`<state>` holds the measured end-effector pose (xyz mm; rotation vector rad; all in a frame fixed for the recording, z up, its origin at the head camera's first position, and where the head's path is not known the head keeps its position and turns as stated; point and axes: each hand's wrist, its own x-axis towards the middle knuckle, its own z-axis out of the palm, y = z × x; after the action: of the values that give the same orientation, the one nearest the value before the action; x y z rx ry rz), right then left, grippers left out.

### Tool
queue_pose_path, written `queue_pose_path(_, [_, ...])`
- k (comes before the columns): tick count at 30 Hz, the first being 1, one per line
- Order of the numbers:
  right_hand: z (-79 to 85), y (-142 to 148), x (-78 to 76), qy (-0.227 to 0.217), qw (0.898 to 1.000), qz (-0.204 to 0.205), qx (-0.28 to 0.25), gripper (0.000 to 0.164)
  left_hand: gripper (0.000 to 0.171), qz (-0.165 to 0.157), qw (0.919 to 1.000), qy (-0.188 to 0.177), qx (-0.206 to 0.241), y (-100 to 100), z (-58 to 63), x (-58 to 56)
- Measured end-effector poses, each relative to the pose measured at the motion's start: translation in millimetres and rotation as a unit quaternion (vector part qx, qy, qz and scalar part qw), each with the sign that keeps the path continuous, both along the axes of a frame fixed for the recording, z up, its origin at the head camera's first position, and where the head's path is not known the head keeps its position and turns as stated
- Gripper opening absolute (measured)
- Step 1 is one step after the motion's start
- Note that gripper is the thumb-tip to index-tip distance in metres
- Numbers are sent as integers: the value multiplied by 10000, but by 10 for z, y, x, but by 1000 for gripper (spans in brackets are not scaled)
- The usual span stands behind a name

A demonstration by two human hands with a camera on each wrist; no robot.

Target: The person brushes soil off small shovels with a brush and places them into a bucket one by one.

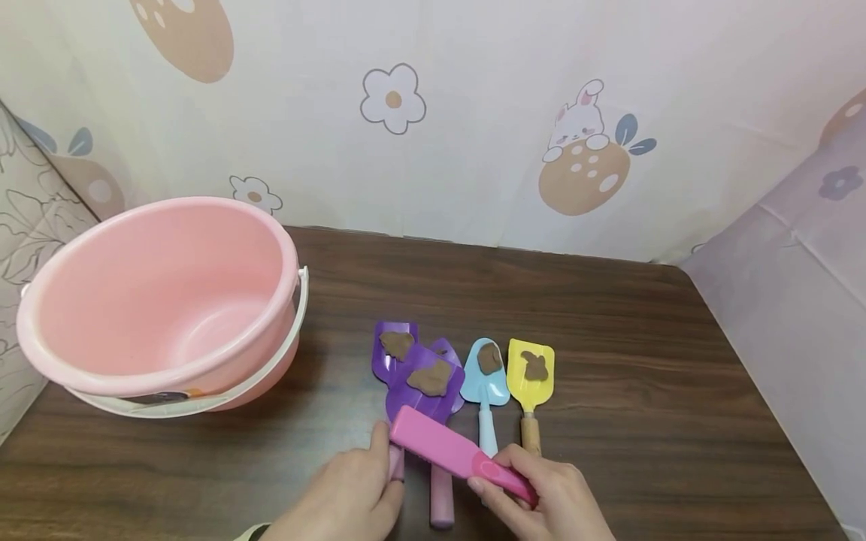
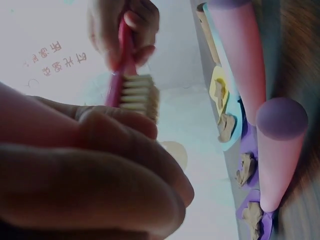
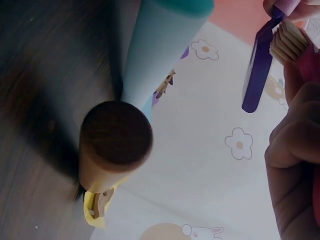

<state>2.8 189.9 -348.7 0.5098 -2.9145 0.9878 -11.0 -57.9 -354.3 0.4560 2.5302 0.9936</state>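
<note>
A dark wood-grain table [image 1: 609, 338] stands against pale cloth printed with flowers and rabbits. Near the table's front edge, the right hand [image 1: 548, 496] grips a pink brush [image 1: 460, 453] by its handle, fingers and thumb curled round the narrow end; the brush slants up and away from those fingers toward the left hand, and the left wrist view shows its pale bristles [image 2: 139, 95]. The left hand [image 1: 352, 496] holds the pink handle of a purple shovel [image 1: 425, 387], its thumb lying along the handle just below the blade and the fingers curled under it; the brush head sits over this shovel's blade base, right at the left thumb tip. The blade carries a brown lump of clay-like dirt [image 1: 429, 378]. Just beyond the left fingers lies a second purple shovel [image 1: 395, 349], also with a brown lump, and a third purple blade shows partly behind the held one. Between the two hands a pink handle [image 1: 442, 503] lies on the table. Just beyond the right fingers lie a light blue shovel [image 1: 485, 376] and, beside it to the right, a yellow shovel [image 1: 531, 372] with a wooden handle, each bearing a brown smear. Well to the left of the left hand stands a pink bucket [image 1: 135, 300] with a white bail handle, tilted toward the camera.
</note>
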Motion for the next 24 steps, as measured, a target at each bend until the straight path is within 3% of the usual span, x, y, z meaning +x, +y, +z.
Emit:
queue_pose_path(3, [-28, -7, -13, 462, 9989, 48, -53, 22, 51, 7, 9995, -302, -57, 10, 17, -6])
queue_pose_path(6, [-42, -1, -26, 601, 9981, 54, -103, 22, 51, 16, 9984, -561, -118, 21, 27, -19])
queue_pose_path(10, [-34, 16, -37, 442, 9989, -173, 24, 19, 49, 19, 9966, -806, -172, 30, 36, -30])
queue_pose_path(12, [-14, 25, -41, 318, 9986, -385, 148, 19, 44, -6, 9973, -713, -199, 31, 38, -21])
queue_pose_path(19, [83, 53, -85, -503, 9940, -904, 363, 18, 38, -38, 9966, -812, -165, 30, 58, -3])
queue_pose_path(24, [92, 56, -90, -66, 9946, -939, 443, 20, 42, 2, 9952, -954, -212, 34, 63, -12])
